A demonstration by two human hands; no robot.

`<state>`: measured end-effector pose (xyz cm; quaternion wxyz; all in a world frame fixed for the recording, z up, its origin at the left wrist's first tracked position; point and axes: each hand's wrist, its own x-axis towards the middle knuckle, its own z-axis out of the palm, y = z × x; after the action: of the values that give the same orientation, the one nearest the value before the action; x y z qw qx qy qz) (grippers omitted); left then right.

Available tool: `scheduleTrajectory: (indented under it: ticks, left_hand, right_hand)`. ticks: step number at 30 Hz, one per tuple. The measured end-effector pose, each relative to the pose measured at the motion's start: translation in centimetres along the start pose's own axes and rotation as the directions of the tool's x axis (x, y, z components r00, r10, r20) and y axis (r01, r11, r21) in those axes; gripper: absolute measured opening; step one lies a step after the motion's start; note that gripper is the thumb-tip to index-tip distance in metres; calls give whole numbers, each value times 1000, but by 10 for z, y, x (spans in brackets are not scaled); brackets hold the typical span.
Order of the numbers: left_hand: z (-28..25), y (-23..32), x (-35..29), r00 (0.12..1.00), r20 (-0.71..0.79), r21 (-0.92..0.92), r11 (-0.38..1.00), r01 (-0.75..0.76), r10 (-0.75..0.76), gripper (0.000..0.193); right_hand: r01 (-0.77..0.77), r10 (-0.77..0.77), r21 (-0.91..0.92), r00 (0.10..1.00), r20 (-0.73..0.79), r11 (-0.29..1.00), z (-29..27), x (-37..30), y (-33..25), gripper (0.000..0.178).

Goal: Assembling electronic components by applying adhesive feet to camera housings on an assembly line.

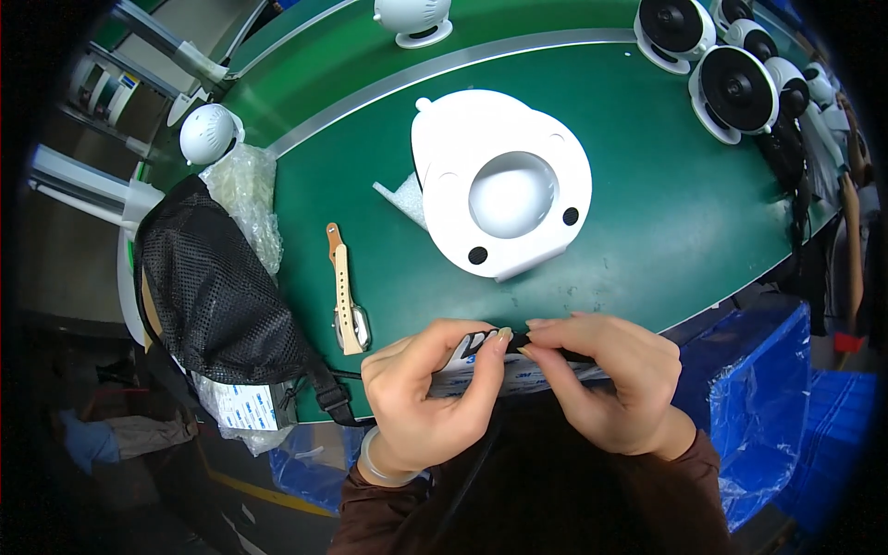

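Two bare hands meet at the near edge of the green counter, pinching a thin white strip of backing paper carrying small black pads. Fingers of the left hand press together on the strip from the left; the right hand nips its upper edge with thumb and forefinger. Just beyond sits a smooth, glossy white plastic housing, rounded, with a bowl-shaped hollow and two black dots. Left of it lies a tan watch strap, then a black mesh bag over crinkled clear plastic film. Round white-and-black fans stand far right.
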<state>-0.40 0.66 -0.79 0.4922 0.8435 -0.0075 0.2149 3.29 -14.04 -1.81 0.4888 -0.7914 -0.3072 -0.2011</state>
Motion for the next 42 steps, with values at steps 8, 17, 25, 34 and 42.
scheduleTrajectory:
  ticks: [8,17,25,34,42]
  left_hand:
    - [-1,4,2,994,8,88,990,-107,107,9]
    - [0,2,1,995,-19,73,992,-100,101,10]
    - [-1,4,3,989,-21,155,978,-140,145,11]
    - [0,2,3,989,-42,159,979,-132,140,12]
    - [1,-7,16,979,-52,96,977,-192,197,14]
  right_hand:
    - [-91,87,66,995,54,994,-4,4,0,17]
    - [-46,44,31,997,66,998,-4,8,0,14]
    - [-146,111,167,973,203,975,-7,15,6,15]
    - [-20,16,37,994,111,999,2,10,3,13]
    - [-121,124,62,991,-48,991,-36,37,-3,3]
